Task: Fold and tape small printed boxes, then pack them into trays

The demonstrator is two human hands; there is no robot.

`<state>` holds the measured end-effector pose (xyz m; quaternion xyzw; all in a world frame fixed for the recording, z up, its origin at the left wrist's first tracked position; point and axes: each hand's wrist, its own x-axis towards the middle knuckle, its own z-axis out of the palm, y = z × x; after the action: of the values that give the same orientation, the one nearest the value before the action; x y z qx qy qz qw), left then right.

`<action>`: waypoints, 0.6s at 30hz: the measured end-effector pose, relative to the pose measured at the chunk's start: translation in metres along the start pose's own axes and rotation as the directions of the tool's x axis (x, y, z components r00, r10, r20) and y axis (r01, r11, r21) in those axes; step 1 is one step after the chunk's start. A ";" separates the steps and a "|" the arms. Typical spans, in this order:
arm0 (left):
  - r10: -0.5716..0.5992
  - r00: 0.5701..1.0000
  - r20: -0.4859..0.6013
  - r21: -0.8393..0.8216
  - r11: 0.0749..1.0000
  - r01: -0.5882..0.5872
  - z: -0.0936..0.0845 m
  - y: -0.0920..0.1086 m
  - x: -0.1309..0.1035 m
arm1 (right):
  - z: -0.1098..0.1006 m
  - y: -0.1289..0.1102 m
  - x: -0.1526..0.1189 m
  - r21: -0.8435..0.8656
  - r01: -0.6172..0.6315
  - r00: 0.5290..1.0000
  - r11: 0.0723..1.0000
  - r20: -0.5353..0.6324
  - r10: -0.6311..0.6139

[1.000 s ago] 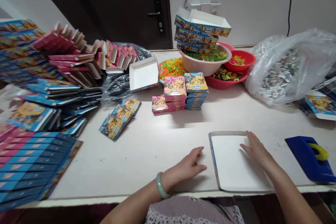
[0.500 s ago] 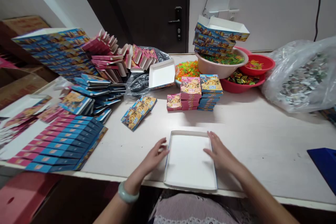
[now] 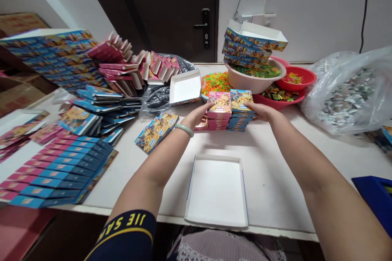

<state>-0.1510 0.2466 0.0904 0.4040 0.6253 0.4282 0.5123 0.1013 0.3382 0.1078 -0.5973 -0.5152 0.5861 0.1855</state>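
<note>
My left hand [image 3: 200,115] grips the left side of the stack of pink boxes [image 3: 219,106], its fingers partly hidden behind it. On the right side of the stack of blue boxes [image 3: 241,108], my right hand [image 3: 260,111] is closed with its thumb near the top box. The two stacks stand side by side, touching. A low pink box [image 3: 201,124] shows beside the pink stack, under my left hand. Near the table's front edge lies an open white tray [image 3: 217,191] with nothing in it.
Three blue boxes [image 3: 157,131] lie left of the stacks. Folded boxes and cartons [image 3: 61,167] cover the table's left side. Bowls of small colourful pieces [image 3: 254,79], a plastic bag [image 3: 346,98] and a blue container [image 3: 373,200] are at the back and right.
Both hands have moved forward from the sides of the open tray to the pink and blue stacks and closed on their outer sides. The view has shifted slightly.
</note>
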 end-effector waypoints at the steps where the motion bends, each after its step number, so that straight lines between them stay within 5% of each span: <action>1: -0.066 0.997 0.030 -0.035 0.997 0.067 0.001 -0.001 0.002 | 0.001 0.002 0.000 0.006 -0.006 1.000 1.000 0.014 0.006; 7: -0.185 0.983 0.015 -0.265 0.947 0.182 0.011 0.012 -0.004 | 0.005 0.002 -0.002 0.050 -0.002 1.000 0.999 -0.012 0.002; 13: -0.200 0.980 0.013 -0.299 0.934 0.195 0.018 0.026 -0.014 | 0.007 -0.002 -0.006 0.113 0.006 1.000 0.994 -0.027 -0.003; 18: -0.177 0.984 -0.010 -0.276 0.947 0.167 0.012 0.028 -0.012 | 0.003 -0.003 -0.011 0.184 0.003 0.997 0.983 0.076 -0.017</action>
<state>-0.1358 0.2449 0.1191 0.2657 0.6019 0.4711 0.5875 0.0999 0.3294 0.1154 -0.5519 -0.4688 0.6527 0.2226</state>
